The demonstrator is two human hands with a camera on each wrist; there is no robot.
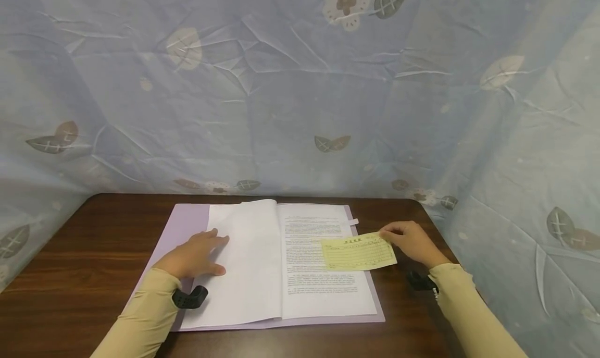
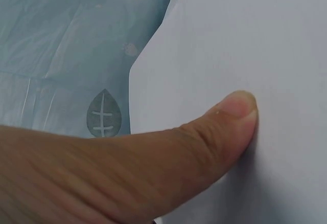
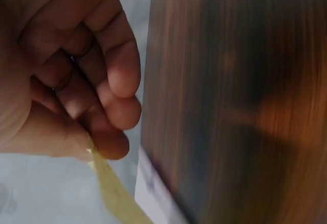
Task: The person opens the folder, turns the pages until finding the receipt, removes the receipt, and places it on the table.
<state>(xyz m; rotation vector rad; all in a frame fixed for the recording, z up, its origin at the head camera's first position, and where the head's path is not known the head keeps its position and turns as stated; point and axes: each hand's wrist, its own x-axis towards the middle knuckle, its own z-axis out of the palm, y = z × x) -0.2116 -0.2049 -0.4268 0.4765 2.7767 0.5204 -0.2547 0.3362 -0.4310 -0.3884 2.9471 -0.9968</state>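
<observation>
A purple folder (image 1: pixel 192 217) lies open on the table with white sheets inside. Its left side shows a blank page (image 1: pixel 248 274), and printed text covers the right page (image 1: pixel 323 295). My left hand (image 1: pixel 199 254) rests on the blank page, fingers spread and thumb (image 2: pixel 225 121) extended over the paper. Between thumb and fingertip, my right hand (image 1: pixel 410 241) pinches the right end of a yellow printed slip (image 1: pixel 358 252). The slip lies over the text page and reaches past its right edge. In the right wrist view only a strip of the slip shows below the right hand (image 3: pixel 87 81).
The dark wooden table (image 1: pixel 61 254) extends on both sides of the folder. A patterned cloth (image 1: pixel 281 102) hangs behind and to the right. A small pale tab (image 1: pixel 353 222) sticks out at the folder's right edge. Each wrist wears a black band (image 1: pixel 189 297).
</observation>
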